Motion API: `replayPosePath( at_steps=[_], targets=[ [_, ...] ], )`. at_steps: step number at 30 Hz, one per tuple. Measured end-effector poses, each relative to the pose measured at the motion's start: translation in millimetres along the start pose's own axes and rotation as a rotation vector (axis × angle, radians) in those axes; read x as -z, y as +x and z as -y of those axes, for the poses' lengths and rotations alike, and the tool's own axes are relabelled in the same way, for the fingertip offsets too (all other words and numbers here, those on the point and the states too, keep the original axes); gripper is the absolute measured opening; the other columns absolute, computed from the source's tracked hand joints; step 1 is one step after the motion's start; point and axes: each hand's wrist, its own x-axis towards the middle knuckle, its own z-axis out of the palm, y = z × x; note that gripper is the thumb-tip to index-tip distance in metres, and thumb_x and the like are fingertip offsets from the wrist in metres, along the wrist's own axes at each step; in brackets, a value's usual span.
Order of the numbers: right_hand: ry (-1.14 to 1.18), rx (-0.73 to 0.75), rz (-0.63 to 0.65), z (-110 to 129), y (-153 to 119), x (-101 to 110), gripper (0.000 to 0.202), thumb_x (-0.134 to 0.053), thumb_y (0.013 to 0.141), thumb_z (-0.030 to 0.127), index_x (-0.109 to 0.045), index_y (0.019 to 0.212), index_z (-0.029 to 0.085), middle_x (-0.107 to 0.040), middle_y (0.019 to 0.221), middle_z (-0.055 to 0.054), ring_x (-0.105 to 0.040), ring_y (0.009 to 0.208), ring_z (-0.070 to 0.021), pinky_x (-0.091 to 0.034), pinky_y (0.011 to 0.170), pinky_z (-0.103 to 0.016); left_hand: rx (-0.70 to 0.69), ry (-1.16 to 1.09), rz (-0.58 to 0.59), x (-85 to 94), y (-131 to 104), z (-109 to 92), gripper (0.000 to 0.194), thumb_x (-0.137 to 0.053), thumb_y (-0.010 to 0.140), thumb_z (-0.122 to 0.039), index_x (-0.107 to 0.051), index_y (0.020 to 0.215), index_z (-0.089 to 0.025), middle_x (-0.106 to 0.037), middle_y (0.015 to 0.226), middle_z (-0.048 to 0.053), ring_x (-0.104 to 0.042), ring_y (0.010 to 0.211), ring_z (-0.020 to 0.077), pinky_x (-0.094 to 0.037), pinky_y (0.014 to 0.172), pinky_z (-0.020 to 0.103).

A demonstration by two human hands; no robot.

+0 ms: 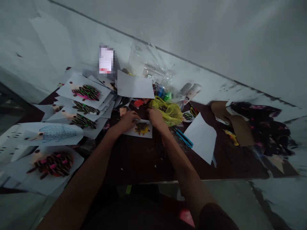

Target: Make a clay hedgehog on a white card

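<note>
A small white card [149, 133] lies on the dark table in front of me, with a hedgehog of yellow and dark striped pieces [142, 128] on it. My left hand [129, 120] rests at the card's upper left, fingers bent and closed at its edge. Just beyond the card's upper right is my right hand [155, 117], its fingertips pressed together low over the table. Whatever they pinch is too small to make out. Beside that hand sits a crumpled yellow plastic bag [174, 112] with dark striped pieces inside.
Sheets with finished-looking hedgehog pictures [86, 92] pile up on the left. Blue-handled scissors [184, 138] lie right of my right forearm, by a white sheet [201, 137]. Another blank sheet [135, 84] leans at the back. Brown cardboard [241, 129] and dark patterned cloth [271, 127] lie far right.
</note>
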Motion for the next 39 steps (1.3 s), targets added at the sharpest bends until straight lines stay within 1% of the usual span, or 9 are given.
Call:
replayPosePath(
  at_steps=[3,6,8,13,18,23,30,34,39],
  targets=[
    [0.023,0.007,-0.015,-3,-3,2,0.026,-0.051,0.101,0.009,-0.077,0.103,0.012,-0.073,0.101,-0.013,-0.068,0.093,-0.0192,-0.045,0.083,-0.027,0.026,0.001,0.007,-1.2,1,-1,0.034,-0.058,0.083,-0.008,-0.081,0.104,-0.021,-0.073,0.117,0.009,-0.065,0.109,0.0248,-0.051,0.104,0.041],
    [0.073,0.021,-0.056,-7,-12,7,0.024,-0.051,0.099,0.011,-0.075,0.105,0.014,-0.073,0.105,-0.012,-0.067,0.095,-0.0205,-0.046,0.084,-0.029,0.041,-0.016,-0.004,-3.0,2,-1,0.032,-0.059,0.084,-0.007,-0.081,0.102,-0.02,-0.073,0.115,0.009,-0.065,0.11,0.0242,-0.05,0.104,0.04],
    [0.191,0.029,-0.119,-12,-22,11,0.02,-0.055,0.095,0.012,-0.073,0.103,0.016,-0.073,0.103,-0.01,-0.066,0.093,-0.0207,-0.047,0.084,-0.029,0.035,-0.036,-0.011,-3.8,2,0,0.031,-0.059,0.083,-0.007,-0.081,0.1,-0.02,-0.073,0.114,0.009,-0.065,0.109,0.0239,-0.05,0.103,0.039],
    [0.537,0.034,-0.273,-22,-52,13,0.01,-0.06,0.088,0.017,-0.068,0.085,0.019,-0.072,0.089,-0.004,-0.063,0.083,-0.0186,-0.047,0.079,-0.028,0.035,-0.038,-0.034,-5.2,2,4,0.031,-0.058,0.083,-0.009,-0.08,0.099,-0.022,-0.073,0.112,0.007,-0.064,0.109,0.0239,-0.05,0.102,0.039],
    [0.681,-0.007,-0.266,-23,-81,4,0.008,-0.061,0.086,0.022,-0.068,0.082,0.02,-0.071,0.083,-0.002,-0.063,0.078,-0.0173,-0.047,0.076,-0.028,0.075,0.01,-0.039,-7.1,2,9,0.03,-0.06,0.083,-0.014,-0.08,0.103,-0.021,-0.07,0.113,0.009,-0.062,0.108,0.0255,-0.049,0.102,0.042],
    [0.708,0.037,-0.23,-18,-100,-7,0.01,-0.062,0.087,0.022,-0.07,0.083,0.02,-0.072,0.081,-0.001,-0.064,0.076,-0.0166,-0.048,0.076,-0.027,0.063,0.038,-0.054,-6.7,1,9,0.029,-0.059,0.082,-0.016,-0.079,0.102,-0.021,-0.07,0.11,0.008,-0.061,0.107,0.0258,-0.049,0.1,0.041],
    [0.635,0.155,-0.254,-12,-108,-24,0.012,-0.066,0.092,0.016,-0.077,0.091,0.021,-0.077,0.093,-0.006,-0.069,0.081,-0.0174,-0.05,0.079,-0.028,0.049,0.034,-0.044,-5.4,1,8,0.028,-0.059,0.083,-0.013,-0.08,0.1,-0.021,-0.071,0.106,0.008,-0.062,0.106,0.0254,-0.048,0.101,0.042],
    [0.53,0.14,-0.245,-9,-108,-30,0.015,-0.067,0.092,0.014,-0.079,0.093,0.023,-0.078,0.095,-0.005,-0.069,0.079,-0.0166,-0.051,0.08,-0.028,0.049,0.033,-0.037,-4.8,2,9,0.027,-0.059,0.084,-0.014,-0.08,0.1,-0.02,-0.071,0.107,0.008,-0.063,0.104,0.0256,-0.048,0.099,0.043],
    [0.434,0.12,-0.2,-3,-108,-32,0.015,-0.066,0.095,0.016,-0.079,0.097,0.023,-0.078,0.096,-0.005,-0.071,0.085,-0.0175,-0.05,0.081,-0.028,0.053,0.045,-0.023,-3.0,1,6,0.028,-0.058,0.086,-0.014,-0.08,0.102,-0.02,-0.071,0.11,0.009,-0.063,0.106,0.0263,-0.047,0.101,0.044]
  ],
)
